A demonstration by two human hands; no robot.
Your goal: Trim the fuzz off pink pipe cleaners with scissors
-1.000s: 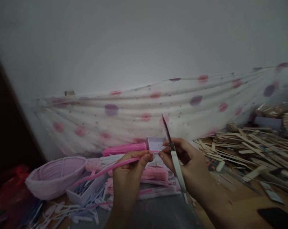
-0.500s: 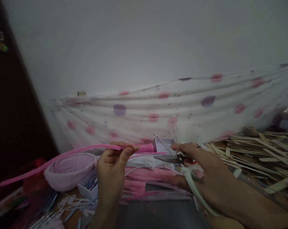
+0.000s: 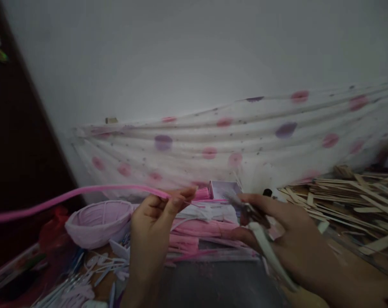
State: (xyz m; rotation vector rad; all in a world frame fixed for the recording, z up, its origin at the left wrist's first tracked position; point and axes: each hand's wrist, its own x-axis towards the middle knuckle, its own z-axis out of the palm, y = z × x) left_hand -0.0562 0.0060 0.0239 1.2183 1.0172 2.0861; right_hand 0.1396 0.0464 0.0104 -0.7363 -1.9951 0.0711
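Note:
My left hand [image 3: 158, 218] pinches a long pink pipe cleaner [image 3: 113, 188] between thumb and fingers. The stem arcs away to the left edge, and its thin end pokes out right of the fingertips. In my right hand [image 3: 287, 231] is a pair of scissors [image 3: 256, 220] with pale handles, their blades blurred and pointing left. A gap separates the scissors from the pipe cleaner. Beneath and between my hands lie bundles of white stems [image 3: 210, 211] and pink stems [image 3: 200, 227].
Left of my hands stands a lilac bowl-shaped basket [image 3: 91, 239], with a small white box [image 3: 118, 249] beside it. Another white box [image 3: 226, 188] sits behind the bundles. Flat wooden sticks [image 3: 335, 192] pile up at right. A dark grey board [image 3: 213, 282] lies in front. Spotted cloth [image 3: 194, 141] covers the lower wall.
The scissors' blades, spread wide before, now look closer together and blurred. My left hand has shifted slightly right with the pipe cleaner. The view has tilted a little.

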